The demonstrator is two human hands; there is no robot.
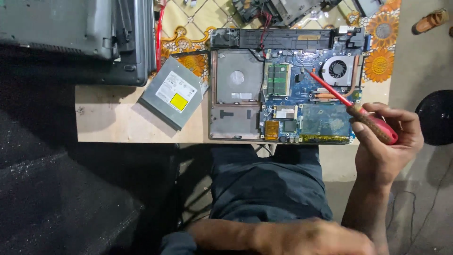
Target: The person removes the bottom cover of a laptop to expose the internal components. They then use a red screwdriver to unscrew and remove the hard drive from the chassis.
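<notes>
My right hand (388, 141) grips a red-handled screwdriver (373, 123); its red shaft slants up-left and its tip rests on the blue motherboard (325, 120) near the round cooling fan (337, 69). The opened laptop base (236, 94) lies on a pale wooden board, with green memory sticks (278, 79) at its centre. My left hand (314, 238) rests low over my lap, blurred, away from the laptop, and I see nothing in it.
A grey optical drive (173, 92) with a yellow label lies left of the laptop. A stack of closed laptops (94, 33) fills the top left. Loose parts and red wires (278, 12) sit behind on a flowered cloth (380, 61). A black stool (436, 118) stands at right.
</notes>
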